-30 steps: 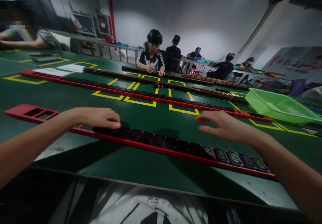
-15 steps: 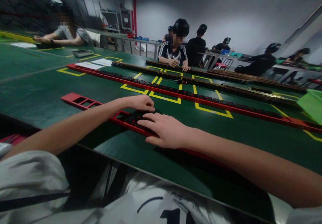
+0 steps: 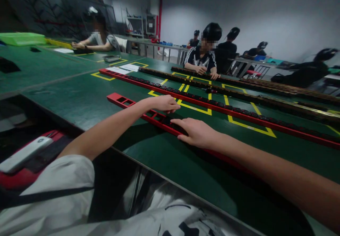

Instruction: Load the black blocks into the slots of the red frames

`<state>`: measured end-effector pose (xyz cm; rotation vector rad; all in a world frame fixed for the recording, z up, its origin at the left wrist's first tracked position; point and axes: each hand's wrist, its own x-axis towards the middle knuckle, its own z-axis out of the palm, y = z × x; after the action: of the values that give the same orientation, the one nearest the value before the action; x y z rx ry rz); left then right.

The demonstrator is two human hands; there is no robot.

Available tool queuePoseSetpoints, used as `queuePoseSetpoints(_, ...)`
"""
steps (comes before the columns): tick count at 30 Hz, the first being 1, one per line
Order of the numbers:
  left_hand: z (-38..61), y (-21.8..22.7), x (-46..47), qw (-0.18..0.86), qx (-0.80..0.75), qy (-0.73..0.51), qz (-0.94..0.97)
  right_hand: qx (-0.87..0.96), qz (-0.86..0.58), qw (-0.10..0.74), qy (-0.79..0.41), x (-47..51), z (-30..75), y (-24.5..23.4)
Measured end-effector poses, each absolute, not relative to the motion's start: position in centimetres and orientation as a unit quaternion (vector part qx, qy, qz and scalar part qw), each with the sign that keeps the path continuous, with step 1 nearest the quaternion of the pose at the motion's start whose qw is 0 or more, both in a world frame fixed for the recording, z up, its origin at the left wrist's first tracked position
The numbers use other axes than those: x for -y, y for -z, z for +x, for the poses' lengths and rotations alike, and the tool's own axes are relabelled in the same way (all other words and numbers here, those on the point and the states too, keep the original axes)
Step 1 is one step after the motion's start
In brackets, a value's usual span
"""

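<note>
A long red strip [image 3: 124,102] with black sockets set in it lies across the green table [image 3: 79,98] in front of me. My left hand [image 3: 166,103] rests on it with the fingers curled down, close to the strip's empty slots at its left end. Just to the right, my right hand [image 3: 196,131] lies flat on the strip, fingers stretched out over the black sockets. Neither hand lifts anything.
A second long red strip [image 3: 239,111] and darker strips [image 3: 265,85] lie farther back over yellow floor-style markings. Several people sit at the far side. A green tray [image 3: 22,38] stands far left. A red and white device [image 3: 23,154] lies below the table edge at my left.
My right hand came left along the strip and now lies beside my left hand. My view has swung to the left, so the strip's left end sits nearer the middle.
</note>
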<state>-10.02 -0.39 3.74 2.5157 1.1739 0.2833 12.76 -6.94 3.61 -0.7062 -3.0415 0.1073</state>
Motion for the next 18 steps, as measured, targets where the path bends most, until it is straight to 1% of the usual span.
queuePoseSetpoints(1,-10.5,-3.8,0.1,0.192,-0.427,-0.102,0.878,0.972,-0.233,0.010,-0.032,6.2,13.0,-3.7)
queuePoseSetpoints(3,-11.0,-3.6,-0.3,0.190,-0.446,-0.098,0.869,0.968,-0.247,0.011,-0.030,4.9,13.6,-3.6)
queuePoseSetpoints(5,-11.1,-3.2,-0.6,0.164,-0.439,-0.087,0.879,0.965,-0.259,0.010,-0.030,4.1,14.1,-3.5)
queuePoseSetpoints(11,-9.6,-1.4,-0.1,0.093,-0.350,-0.081,0.929,0.946,-0.324,0.025,0.001,5.1,16.0,-2.9)
queuePoseSetpoints(14,-9.1,-1.0,0.7,0.066,-0.319,-0.080,0.942,0.931,-0.363,0.012,0.028,6.6,18.7,-2.8)
queuePoseSetpoints(18,-9.0,-1.0,1.6,0.029,-0.326,-0.065,0.943,0.896,-0.437,0.015,0.077,8.7,24.1,-2.7)
